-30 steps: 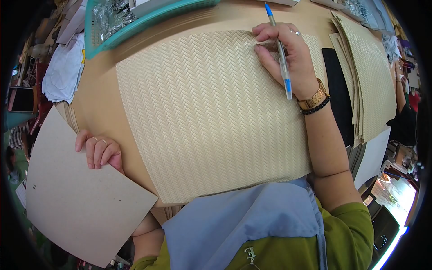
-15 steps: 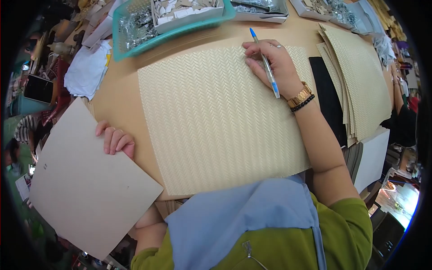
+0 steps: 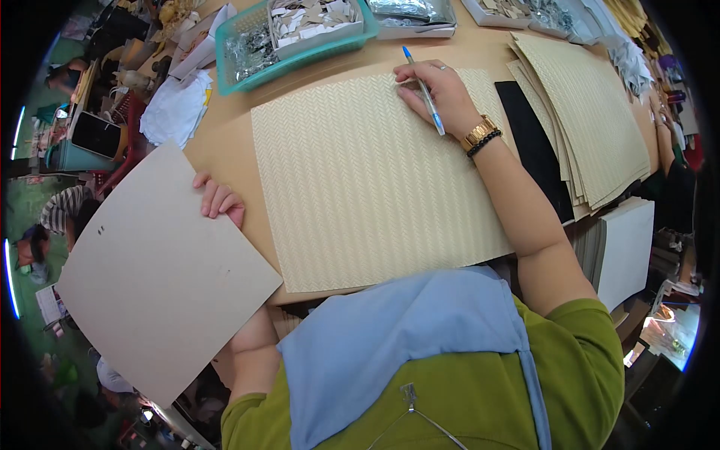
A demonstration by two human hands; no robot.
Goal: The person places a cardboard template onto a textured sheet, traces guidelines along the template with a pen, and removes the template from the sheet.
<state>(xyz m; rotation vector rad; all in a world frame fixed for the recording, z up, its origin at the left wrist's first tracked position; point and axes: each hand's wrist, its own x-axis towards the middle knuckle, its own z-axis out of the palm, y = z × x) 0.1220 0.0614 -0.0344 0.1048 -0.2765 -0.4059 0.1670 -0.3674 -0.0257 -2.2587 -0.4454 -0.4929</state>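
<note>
My left hand (image 3: 220, 200) grips a plain pale grey board (image 3: 165, 277) by its upper right edge, fingers curled over the face. The board hangs tilted off the table's left side and hides most of my left forearm. A cream sheet with a woven herringbone texture (image 3: 367, 195) lies flat in front of me. Over its upper right part is my right hand (image 3: 453, 91), with a clear pen with blue ends (image 3: 428, 100) held between the fingers. Just right of that sheet lies a black strip (image 3: 534, 150).
More cream woven sheets (image 3: 592, 120) are stacked at the right, above a pile of boards (image 3: 626, 247). A teal basket (image 3: 259, 82) holding small pieces stands at the back, beside open boxes (image 3: 416, 31). White cloth or paper (image 3: 174, 109) lies at the left edge.
The view has shifted, so the table things sit a little differently in it. My left hand still grips the board, and the pen stays in my right hand over the woven sheet.
</note>
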